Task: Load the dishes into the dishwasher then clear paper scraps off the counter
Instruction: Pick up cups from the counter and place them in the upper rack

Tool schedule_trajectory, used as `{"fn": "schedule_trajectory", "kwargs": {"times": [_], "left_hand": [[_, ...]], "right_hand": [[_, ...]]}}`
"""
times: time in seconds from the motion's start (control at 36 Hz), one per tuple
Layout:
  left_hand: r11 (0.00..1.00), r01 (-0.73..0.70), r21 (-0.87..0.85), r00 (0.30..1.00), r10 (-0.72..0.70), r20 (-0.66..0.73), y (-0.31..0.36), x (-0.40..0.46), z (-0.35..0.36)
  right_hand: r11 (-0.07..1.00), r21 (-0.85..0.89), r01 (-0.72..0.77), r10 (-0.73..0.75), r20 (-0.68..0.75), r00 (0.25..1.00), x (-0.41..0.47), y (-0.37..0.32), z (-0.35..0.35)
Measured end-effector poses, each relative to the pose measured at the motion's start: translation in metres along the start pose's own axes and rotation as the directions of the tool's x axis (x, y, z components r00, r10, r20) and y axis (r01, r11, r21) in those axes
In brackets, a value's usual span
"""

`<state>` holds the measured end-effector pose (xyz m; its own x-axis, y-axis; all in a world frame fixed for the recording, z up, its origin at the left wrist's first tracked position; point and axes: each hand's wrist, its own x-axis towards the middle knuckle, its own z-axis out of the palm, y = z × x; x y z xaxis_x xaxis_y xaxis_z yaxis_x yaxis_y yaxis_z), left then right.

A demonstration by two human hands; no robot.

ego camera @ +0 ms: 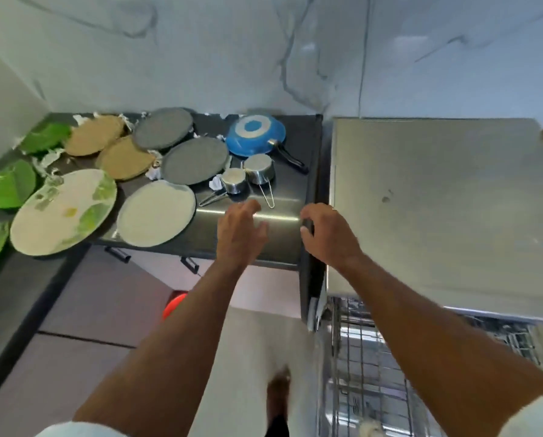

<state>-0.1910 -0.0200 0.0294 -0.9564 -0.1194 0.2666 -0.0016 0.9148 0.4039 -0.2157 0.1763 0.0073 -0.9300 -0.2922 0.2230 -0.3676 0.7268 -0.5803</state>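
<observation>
STEP: loading judged barely begun, dishes all lay on the tabletop (283,234) | LEFT: left hand (240,234) hovered near the steel cups (246,176), fingers spread, empty | RIGHT: right hand (328,236), fingers curled, empty | NEXT: likely grasp a cup, carry to dishwasher rack (368,357) | UNCLEAR: rack partly hidden; paper scraps (47,160) blurred.

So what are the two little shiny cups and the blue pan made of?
The two little cups look like polished steel: silvery, mirror-bright sides and thin wire handles. The blue pan, lying upside down, looks like metal with a glossy blue coating, a pale ring on its base and a black handle, probably plastic.
</observation>
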Motion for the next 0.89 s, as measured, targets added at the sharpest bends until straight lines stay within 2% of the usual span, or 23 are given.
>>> {"fn": "schedule_trajectory", "kwargs": {"times": [0.25,0.33,0.56,0.69,0.89], "left_hand": [[0.967,0.254,0.016,0.962,-0.255,0.097,-0.079,0.096,0.013],[0.956,0.292,-0.001,0.946,-0.289,0.145,-0.099,0.120,0.023],[0.973,0.228,0.033,0.954,-0.230,0.190,-0.128,0.158,0.050],[0.974,0.214,0.080,0.961,-0.225,0.164,-0.128,0.165,0.059],[0.984,0.137,0.111,0.984,-0.148,0.100,-0.134,0.171,0.064]], "right_hand": [[0.983,0.067,-0.173,0.171,0.042,0.984,0.111,-0.019,0.058],[0.971,0.044,-0.236,0.232,0.080,0.969,0.141,-0.022,0.074],[0.932,0.030,-0.360,0.352,0.147,0.924,0.201,-0.019,0.102],[0.921,0.012,-0.388,0.381,0.170,0.909,0.221,-0.018,0.117],[0.902,0.033,-0.431,0.425,0.109,0.898,0.232,-0.018,0.126]]}}
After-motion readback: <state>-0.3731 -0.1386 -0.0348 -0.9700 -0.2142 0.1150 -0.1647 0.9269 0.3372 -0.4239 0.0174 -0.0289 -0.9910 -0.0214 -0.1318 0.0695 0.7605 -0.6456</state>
